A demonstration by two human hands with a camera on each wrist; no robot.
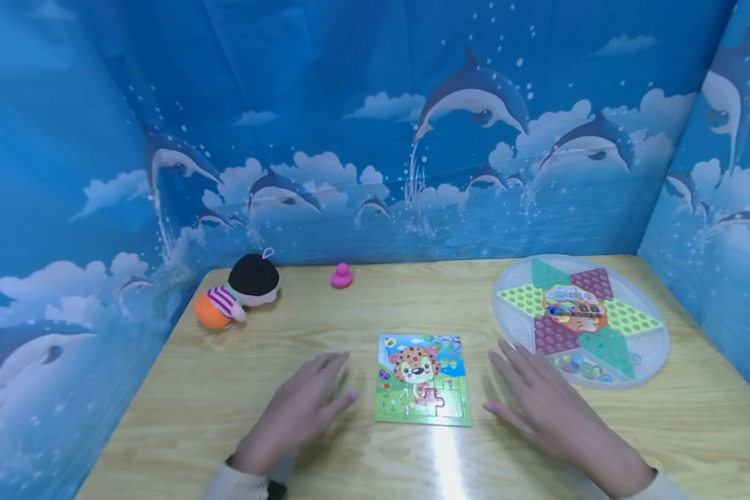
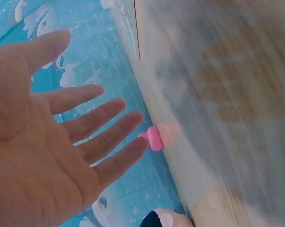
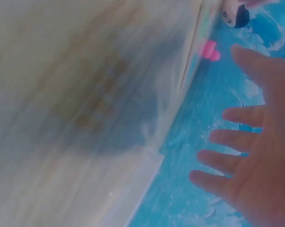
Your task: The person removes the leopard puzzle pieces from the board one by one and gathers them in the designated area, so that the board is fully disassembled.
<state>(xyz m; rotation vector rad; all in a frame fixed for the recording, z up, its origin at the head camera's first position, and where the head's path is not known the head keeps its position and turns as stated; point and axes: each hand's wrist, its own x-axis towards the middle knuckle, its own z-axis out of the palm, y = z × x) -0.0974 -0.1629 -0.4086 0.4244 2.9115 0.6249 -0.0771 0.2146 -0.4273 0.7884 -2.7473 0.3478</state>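
Observation:
A square jigsaw puzzle (image 1: pixel 421 380) with a cartoon leopard lies on the wooden table between the two hands. To its left is my left hand (image 1: pixel 300 410), fingers extended and apart from the puzzle; the left wrist view shows its bare palm (image 2: pixel 43 156) with fingers spread. On the other side, my right hand (image 1: pixel 546 406) hovers with its fingers straight, near the front left rim of a round game board (image 1: pixel 506 333). In the right wrist view that hand (image 3: pixel 261 146) holds nothing.
A small pink knobbed toy (image 1: pixel 342 276) stands near the table's back edge. A doll (image 1: pixel 254 279) with black hair lies at the back left. Marbles (image 1: pixel 584 368) sit in the board's front rim. Dolphin-print curtains (image 1: pixel 362 139) enclose the back and sides.

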